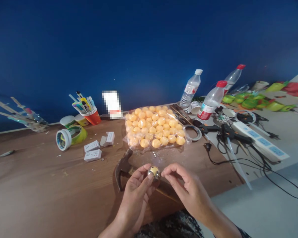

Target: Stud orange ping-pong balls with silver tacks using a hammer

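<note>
My left hand [139, 190] is closed around a small yellow ball [154, 170], its thumb and fingers gripping the left side. Shiny silver pieces cover part of the ball's surface. Just to the right, my right hand [185, 185] is pinched, fingertips close beside the ball; whatever sits in that pinch is too small to make out. A claw hammer [123, 166] lies on the table beneath my hands, its handle partly hidden by them. Several tiny shiny bits [154, 154] are scattered beyond the ball. Behind them lies a clear bag of orange-yellow balls [154, 127].
Small white boxes [92, 155], tape rolls [78, 135] and a pen cup [91, 115] stand left. On the right are plastic bottles [210, 102], black glue guns [234, 134], a power strip [262, 140] and a looping cable [283, 177]. A blue wall [139, 49] rises behind.
</note>
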Demonstrator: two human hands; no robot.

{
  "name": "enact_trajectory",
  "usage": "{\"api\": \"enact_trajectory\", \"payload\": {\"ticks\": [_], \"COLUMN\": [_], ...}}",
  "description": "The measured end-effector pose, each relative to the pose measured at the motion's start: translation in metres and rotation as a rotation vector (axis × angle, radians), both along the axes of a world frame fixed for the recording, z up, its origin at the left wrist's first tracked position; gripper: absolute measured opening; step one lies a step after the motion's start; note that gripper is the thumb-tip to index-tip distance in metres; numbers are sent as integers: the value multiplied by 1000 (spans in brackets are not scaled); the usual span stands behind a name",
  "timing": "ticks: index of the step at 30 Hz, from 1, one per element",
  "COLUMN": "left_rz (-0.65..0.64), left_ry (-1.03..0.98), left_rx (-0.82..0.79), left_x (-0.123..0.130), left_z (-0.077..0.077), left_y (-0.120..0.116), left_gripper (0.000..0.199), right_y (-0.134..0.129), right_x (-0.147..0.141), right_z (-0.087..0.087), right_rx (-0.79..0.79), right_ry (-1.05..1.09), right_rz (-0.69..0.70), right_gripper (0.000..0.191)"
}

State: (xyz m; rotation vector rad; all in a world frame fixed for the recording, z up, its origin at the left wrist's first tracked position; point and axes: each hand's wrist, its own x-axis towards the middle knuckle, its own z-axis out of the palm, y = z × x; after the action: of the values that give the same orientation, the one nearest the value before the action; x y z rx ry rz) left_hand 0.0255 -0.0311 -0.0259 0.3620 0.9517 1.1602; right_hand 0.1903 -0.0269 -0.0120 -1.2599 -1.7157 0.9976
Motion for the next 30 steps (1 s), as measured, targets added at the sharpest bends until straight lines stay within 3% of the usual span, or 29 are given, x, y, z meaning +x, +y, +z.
{"api": "enact_trajectory", "payload": {"ticks": [4, 10, 30], "left_rz": [-4, -15, -19], "left_ry": [25, 81, 169], "left_rx": [-2, 0, 9], "left_x": [1, 5, 12], "left_z": [-1, 1, 6], "left_y": [-1, -1, -1], "left_gripper": [30, 40, 44], "right_y": [4, 7, 11], "right_x": [0, -3, -1], "right_z": [2, 2, -4], "right_rx": [53, -51, -193], "right_ry": [55, 107, 205], "right_rz": [-6, 18, -13], "right_gripper": [12, 12, 11]}}
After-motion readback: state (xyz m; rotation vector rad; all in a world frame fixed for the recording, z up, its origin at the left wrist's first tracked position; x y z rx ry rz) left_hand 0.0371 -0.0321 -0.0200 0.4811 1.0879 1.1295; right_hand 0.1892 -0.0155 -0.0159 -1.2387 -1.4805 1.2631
